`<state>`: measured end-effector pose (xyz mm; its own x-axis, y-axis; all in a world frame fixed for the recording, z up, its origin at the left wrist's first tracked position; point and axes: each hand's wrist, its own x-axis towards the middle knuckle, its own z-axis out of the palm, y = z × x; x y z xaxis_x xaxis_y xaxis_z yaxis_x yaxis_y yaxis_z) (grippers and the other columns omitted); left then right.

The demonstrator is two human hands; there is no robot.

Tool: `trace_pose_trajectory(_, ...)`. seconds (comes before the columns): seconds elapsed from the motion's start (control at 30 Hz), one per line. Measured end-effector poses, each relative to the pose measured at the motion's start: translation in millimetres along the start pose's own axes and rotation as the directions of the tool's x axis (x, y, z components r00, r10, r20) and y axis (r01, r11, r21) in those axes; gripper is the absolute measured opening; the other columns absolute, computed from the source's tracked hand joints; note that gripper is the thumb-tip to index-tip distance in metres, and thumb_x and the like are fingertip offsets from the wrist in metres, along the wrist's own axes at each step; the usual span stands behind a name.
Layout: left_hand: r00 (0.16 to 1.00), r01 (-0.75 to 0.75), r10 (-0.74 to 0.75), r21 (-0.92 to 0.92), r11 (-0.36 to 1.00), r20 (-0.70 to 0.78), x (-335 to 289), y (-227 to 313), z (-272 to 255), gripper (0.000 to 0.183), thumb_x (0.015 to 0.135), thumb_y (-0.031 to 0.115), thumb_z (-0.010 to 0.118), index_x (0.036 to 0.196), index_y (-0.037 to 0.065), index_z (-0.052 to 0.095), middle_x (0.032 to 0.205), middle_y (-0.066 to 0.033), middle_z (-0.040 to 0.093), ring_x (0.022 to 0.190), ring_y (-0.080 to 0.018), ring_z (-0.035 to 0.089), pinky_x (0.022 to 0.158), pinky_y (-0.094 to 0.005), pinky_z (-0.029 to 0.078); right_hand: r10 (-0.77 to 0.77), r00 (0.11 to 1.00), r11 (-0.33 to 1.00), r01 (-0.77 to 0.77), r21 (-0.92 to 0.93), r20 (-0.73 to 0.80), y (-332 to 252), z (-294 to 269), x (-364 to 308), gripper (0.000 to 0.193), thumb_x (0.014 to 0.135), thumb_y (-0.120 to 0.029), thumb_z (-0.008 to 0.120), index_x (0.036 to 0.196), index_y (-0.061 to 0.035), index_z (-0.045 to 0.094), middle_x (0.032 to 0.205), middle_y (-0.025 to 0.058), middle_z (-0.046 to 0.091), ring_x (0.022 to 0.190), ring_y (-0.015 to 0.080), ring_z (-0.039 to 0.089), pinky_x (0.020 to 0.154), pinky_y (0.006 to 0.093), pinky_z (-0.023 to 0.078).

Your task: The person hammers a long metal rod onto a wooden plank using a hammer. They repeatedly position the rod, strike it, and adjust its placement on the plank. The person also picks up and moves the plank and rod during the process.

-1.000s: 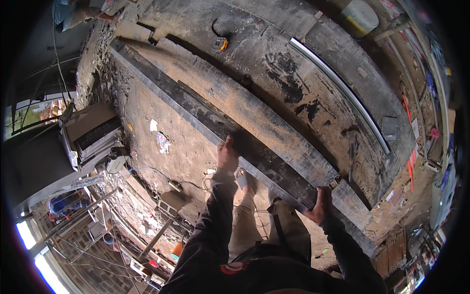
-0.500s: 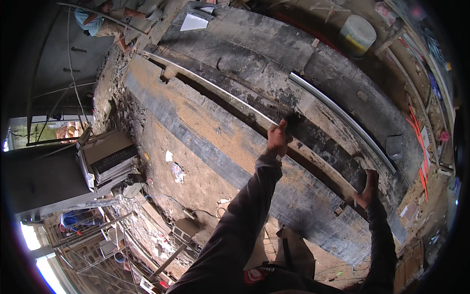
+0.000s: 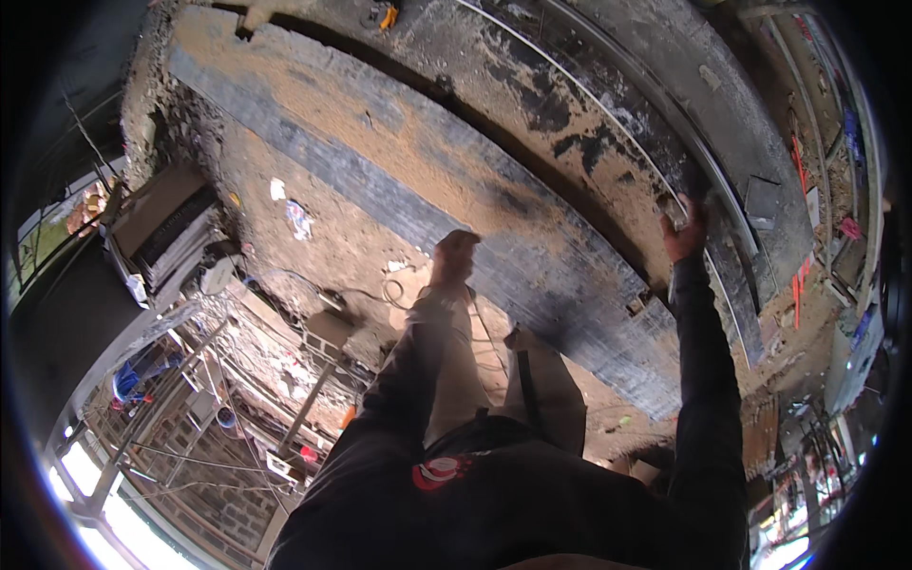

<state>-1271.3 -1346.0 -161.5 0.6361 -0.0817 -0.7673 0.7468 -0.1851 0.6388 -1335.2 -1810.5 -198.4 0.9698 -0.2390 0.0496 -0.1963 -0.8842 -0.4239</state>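
My left hand point(image 3: 456, 256) is over the near edge of a long dark board point(image 3: 579, 285) streaked with brown dust. Motion blurs its fingers, so I cannot tell if they touch the board. Farther right, my right hand point(image 3: 686, 236) has thumb and fingers apart, close to a long strip with a thin bright edge point(image 3: 622, 128). Whether it touches the strip is unclear. Between that bright edge and the near board lies a patchy brown and black surface point(image 3: 570, 123), with a dark gap along the board. A shiny metal profile point(image 3: 708, 157) runs beyond the strip.
Stacked cartons point(image 3: 166, 228) stand at the left. Litter point(image 3: 298, 220) and a cable point(image 3: 391, 290) lie on the dirt floor. A small dark plate point(image 3: 763, 199) and orange strips point(image 3: 800, 275) are at the right. An orange-handled tool point(image 3: 389, 16) lies at the top.
Both hands have left the bright-edged strip where they were gripping. My left hand has come back to the near board's edge. The strip now lies farther from the near board, and the view has shifted.
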Motion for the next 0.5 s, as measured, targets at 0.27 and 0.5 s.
trace_pose_trajectory(0.27,0.940,0.306,-0.326,-0.174,0.936,-0.104,-39,-113,-73,0.032,0.096,0.031,0.057,0.116,0.006,0.056,0.066,0.0035,0.043,0.050,-0.0073,0.040,0.044,-0.0258,0.035,0.081,0.923,0.948,-0.188,0.257,0.375,-111,32,-44,0.049,0.087,-0.038,0.069,0.119,-0.0022,0.059,0.115,0.0216,0.061,0.108,0.0395,0.058,0.090,0.0475,0.047)
trace_pose_trajectory(0.5,0.975,0.224,-0.223,-0.094,0.970,0.012,12,-97,-74,0.023,0.096,0.029,0.056,0.088,0.008,0.051,0.063,0.0039,0.038,0.048,-0.0076,0.035,0.043,-0.0269,0.031,0.268,0.861,0.930,-0.348,0.116,0.433,-138,86,-31,0.066,0.086,-0.057,0.061,0.116,0.0024,0.062,0.116,0.0263,0.062,0.111,0.0419,0.058,0.094,0.0463,0.045)
